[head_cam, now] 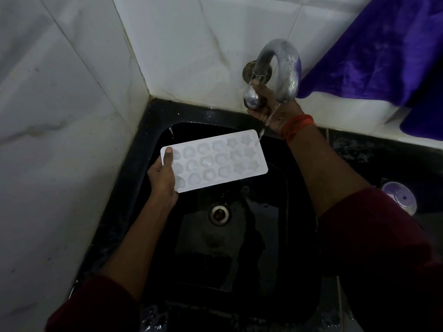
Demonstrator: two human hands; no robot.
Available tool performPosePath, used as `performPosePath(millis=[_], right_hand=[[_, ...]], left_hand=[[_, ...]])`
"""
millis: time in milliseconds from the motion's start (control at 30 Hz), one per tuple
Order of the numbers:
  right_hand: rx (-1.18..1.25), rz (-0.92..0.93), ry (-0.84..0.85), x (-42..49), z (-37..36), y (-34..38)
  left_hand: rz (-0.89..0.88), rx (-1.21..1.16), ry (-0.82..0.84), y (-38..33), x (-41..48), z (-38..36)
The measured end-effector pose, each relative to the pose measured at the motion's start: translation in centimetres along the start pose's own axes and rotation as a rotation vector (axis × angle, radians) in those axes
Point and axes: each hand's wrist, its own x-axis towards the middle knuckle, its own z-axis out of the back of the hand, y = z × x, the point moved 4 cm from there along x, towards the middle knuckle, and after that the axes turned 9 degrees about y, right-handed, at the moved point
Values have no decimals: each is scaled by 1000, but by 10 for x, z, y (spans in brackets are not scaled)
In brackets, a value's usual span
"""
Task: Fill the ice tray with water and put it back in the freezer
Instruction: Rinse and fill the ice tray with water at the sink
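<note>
Left hand (161, 178) grips the near end of the white ice tray (214, 160), thumb on top, holding it over the black sink (239, 248). Right hand (271, 109) is closed around the tap handle (251, 98). A thin water stream (263, 130) falls from the spout just beside the right wrist, meeting the tray's far corner.

Ice tray (214, 161): white plastic, rectangular with rounded corners, three rows of six moulded pockets. Pockets toward the far right end are star-shaped; the rest are rounder, shell-like. Open side faces up. Tray is held above the black sink (153, 130), roughly level, long axis running from lower left to upper right. Near left end is gripped by the left hand (162, 178), thumb on top over a corner pocket. A thin stream of water (263, 130) meets the tray's far right corner. Water level in the pockets cannot be told.
</note>
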Motion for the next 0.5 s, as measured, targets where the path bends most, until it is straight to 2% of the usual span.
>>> performPosePath(millis=[133, 300, 500], right_hand=[[36, 40, 15, 2, 2, -1], [-141, 78, -9, 2, 2, 1], [-138, 85, -6, 2, 3, 1]], left_hand=[[-2, 5, -25, -1, -2, 7], [3, -14, -24, -1, -5, 12], [-2, -24, -11, -2, -8, 14]])
